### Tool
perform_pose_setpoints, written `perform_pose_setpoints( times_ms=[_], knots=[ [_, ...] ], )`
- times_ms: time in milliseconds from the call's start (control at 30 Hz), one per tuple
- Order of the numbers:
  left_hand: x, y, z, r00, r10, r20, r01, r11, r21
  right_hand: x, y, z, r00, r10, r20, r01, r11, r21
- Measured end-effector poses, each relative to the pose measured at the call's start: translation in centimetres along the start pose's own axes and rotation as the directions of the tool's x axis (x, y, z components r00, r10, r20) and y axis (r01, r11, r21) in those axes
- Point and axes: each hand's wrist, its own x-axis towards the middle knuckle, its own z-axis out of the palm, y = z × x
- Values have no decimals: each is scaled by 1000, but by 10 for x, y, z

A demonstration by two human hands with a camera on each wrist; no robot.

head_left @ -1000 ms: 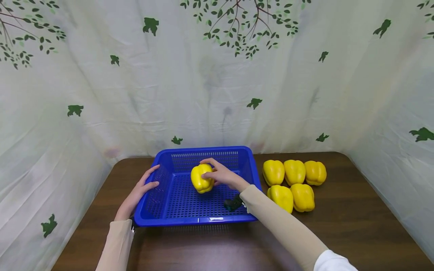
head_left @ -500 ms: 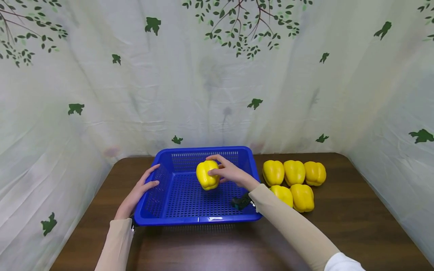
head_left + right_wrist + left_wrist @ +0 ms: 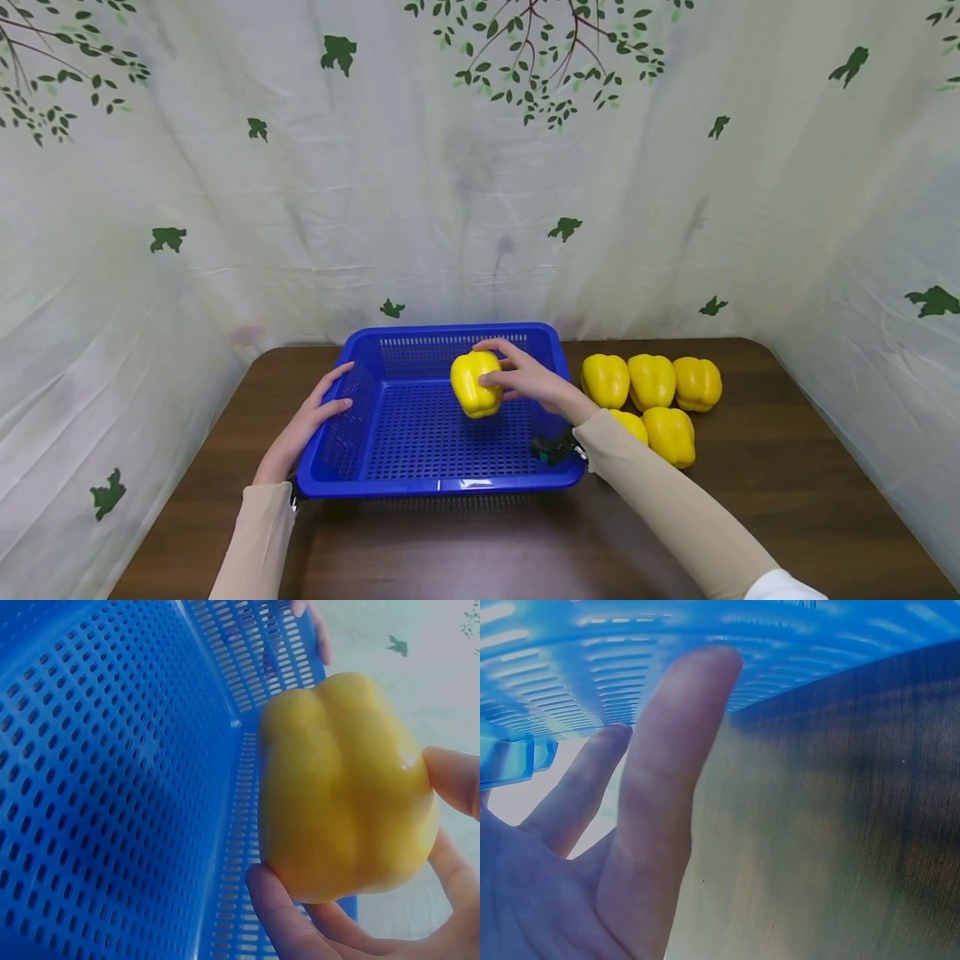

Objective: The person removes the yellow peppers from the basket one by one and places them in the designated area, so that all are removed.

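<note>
My right hand grips a yellow bell pepper, thumb on one side and fingers on the other. The pepper is held above the floor of the blue plastic basket; in the right wrist view the pepper shows its lobed end, with the basket's perforated floor beside it. My left hand holds the basket's left side, its thumb and a finger reaching over the rim. In the left wrist view, other fingers lie against the outside of the basket's slotted wall.
Several more yellow bell peppers stand in two rows on the brown wooden table, right of the basket. A pale curtain with printed leaves hangs behind and at both sides. My right forearm partly covers one front-row pepper.
My right hand has moved to the right and slightly up with the bell pepper, still over the basket. The left hand and basket stay in place.
</note>
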Motion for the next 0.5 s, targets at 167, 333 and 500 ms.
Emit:
perform_pose_setpoints(
  times_ms=[167, 333, 500],
  knots=[
    [-1, 1, 0, 1000, -4, 0, 4, 1000, 0, -6, 2, -6, 1000, -7, -15, 7, 1000, -7],
    [-2, 1, 1, 1000, -6, -3, 6, 1000, 3, -14, 4, -14, 999, -11, -37, 10, 1000, -17],
    [-1, 0, 1, 1000, -9, -4, 9, 1000, -1, -22, 3, -22, 998, -22, -51, 21, 1000, -19]
  ],
)
